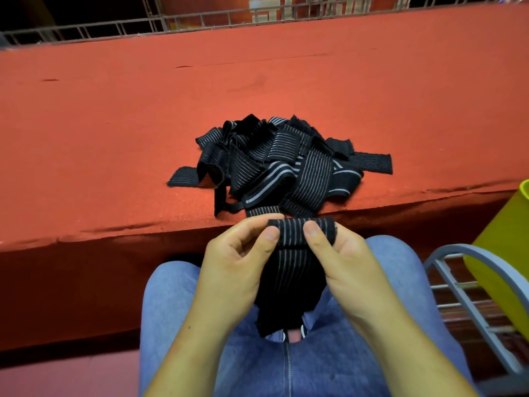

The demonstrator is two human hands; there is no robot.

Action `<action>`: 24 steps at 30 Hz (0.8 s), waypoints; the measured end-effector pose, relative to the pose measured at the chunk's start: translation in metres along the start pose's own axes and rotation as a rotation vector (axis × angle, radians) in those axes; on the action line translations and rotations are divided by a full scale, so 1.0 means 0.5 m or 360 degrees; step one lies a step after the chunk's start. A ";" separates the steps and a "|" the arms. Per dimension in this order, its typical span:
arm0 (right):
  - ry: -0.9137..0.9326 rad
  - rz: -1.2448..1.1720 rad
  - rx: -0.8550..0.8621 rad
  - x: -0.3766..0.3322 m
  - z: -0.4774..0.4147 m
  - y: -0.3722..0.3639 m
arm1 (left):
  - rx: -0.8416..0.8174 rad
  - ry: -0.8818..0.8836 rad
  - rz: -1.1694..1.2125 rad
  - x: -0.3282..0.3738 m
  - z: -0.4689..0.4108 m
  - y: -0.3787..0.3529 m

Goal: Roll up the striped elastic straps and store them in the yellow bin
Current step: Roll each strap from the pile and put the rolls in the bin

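Observation:
A black elastic strap with thin white stripes (289, 270) hangs over my lap, its top end folded into a small roll. My left hand (237, 262) pinches the roll's left side with thumb and fingers. My right hand (337, 259) pinches its right side, thumb on the front. A tangled pile of striped straps (274, 159) lies on the red table just beyond my hands. The yellow bin (503, 253) stands at the right edge, partly cut off by the frame.
The red cloth-covered table (114, 124) stretches across the view, its front edge just behind my hands. A grey metal rack (469, 308) carries the bin at the right. A wire fence (200, 21) runs along the table's far side. My knees in blue jeans are below.

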State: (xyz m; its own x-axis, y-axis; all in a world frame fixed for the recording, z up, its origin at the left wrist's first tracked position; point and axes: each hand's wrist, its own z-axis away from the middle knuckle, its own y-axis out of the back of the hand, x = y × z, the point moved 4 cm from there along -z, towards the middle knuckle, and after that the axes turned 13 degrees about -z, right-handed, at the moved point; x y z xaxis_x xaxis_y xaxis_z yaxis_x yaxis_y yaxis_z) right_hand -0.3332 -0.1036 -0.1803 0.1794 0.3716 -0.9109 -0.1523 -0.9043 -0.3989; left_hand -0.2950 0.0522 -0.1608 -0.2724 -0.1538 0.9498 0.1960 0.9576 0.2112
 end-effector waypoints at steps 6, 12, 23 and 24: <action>0.0057 0.0037 0.0078 0.000 -0.001 0.007 | -0.0135 0.0018 0.0042 0.002 0.002 -0.013; -0.0030 0.0026 0.0070 0.005 -0.001 0.006 | -0.0100 -0.0010 0.0028 0.000 0.002 -0.012; -0.0344 0.0038 0.0091 0.023 0.003 0.006 | 0.0108 -0.0072 0.0009 0.002 -0.002 0.003; -0.0338 0.0020 0.0108 0.021 0.003 0.007 | 0.0103 -0.0079 0.0011 0.002 -0.002 0.002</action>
State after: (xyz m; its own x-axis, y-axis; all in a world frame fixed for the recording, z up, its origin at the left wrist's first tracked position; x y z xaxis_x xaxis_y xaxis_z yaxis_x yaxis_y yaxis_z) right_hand -0.3334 -0.1025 -0.1913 -0.0302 0.4029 -0.9147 -0.2193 -0.8955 -0.3872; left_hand -0.2942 0.0530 -0.1595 -0.3183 -0.1366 0.9381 0.1369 0.9726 0.1880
